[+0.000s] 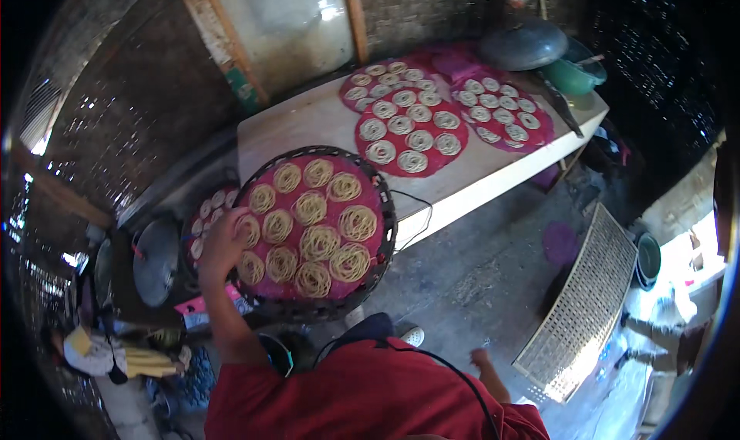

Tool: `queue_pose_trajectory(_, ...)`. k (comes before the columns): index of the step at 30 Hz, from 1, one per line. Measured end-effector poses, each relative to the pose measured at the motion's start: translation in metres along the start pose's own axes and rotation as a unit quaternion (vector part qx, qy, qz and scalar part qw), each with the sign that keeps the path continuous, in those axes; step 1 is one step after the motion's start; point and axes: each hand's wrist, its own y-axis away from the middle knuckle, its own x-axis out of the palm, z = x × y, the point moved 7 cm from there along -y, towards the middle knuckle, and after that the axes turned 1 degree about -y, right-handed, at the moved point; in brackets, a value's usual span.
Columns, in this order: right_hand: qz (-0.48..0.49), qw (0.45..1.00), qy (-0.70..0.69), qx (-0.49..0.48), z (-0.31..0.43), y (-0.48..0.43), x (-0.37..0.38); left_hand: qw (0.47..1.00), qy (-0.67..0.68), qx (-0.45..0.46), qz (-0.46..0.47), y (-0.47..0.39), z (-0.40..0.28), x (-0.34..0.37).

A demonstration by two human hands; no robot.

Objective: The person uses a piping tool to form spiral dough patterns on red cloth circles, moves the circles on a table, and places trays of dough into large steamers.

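Observation:
A round, dark-rimmed tray (388, 211) is before me, overlapping the near left end of the white table (300, 119). On its red mesh sheet (298, 223) lie several coiled nests of pale yellow noodles (319, 243). My left hand (222, 243) is at the tray's left rim, its fingertips beside a noodle nest (247, 230); whether they grip the rim or the sheet is unclear. Low by my right side is my right hand (480, 357), small in view, with no held thing visible.
Red sheets with paler nests (411, 133) cover the table's far part, near a metal lid (523, 44) and green basin (572, 72). Another lid (156, 262) stands left. A woven bamboo panel (584, 301) leans right. People appear left (95, 350) and right (665, 339).

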Motion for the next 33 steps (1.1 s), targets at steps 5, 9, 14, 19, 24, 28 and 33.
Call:
queue_pose_trajectory(5, -0.077, 0.861, -0.489, 0.122, 0.036, -0.056, -0.192, 0.994, -0.057, 0.084, 0.027, 0.029, -0.030, 0.052)
queue_pose_trajectory(9, -0.085, 0.841, -0.520, 0.124, 0.086, -0.051, -0.242, 0.995, -0.062, 0.065, 0.041, 0.023, -0.033, 0.075)
queue_pose_trajectory(14, 0.148, 0.888, -0.427, 0.084, 0.066, -0.074, -0.146, 0.991, -0.127, 0.024, 0.047, -0.013, -0.056, 0.078)
queue_pose_trajectory(19, 0.252, 0.843, -0.443, 0.174, 0.046, -0.075, -0.136, 0.993, -0.111, 0.031, -0.023, -0.030, -0.075, 0.064)
queue_pose_trajectory(24, 0.189, 0.921, -0.329, 0.091, -0.035, -0.134, -0.159, 0.987, -0.160, 0.021, -0.003, -0.103, -0.173, 0.045)
queue_pose_trajectory(28, 0.085, 0.984, -0.143, -0.067, -0.083, -0.160, -0.215, 0.980, -0.100, 0.153, -0.071, -0.177, -0.273, 0.035)
queue_pose_trajectory(33, 0.029, 0.998, 0.032, -0.052, -0.044, -0.170, -0.332, 0.961, 0.032, 0.274, 0.014, -0.250, -0.400, 0.059)
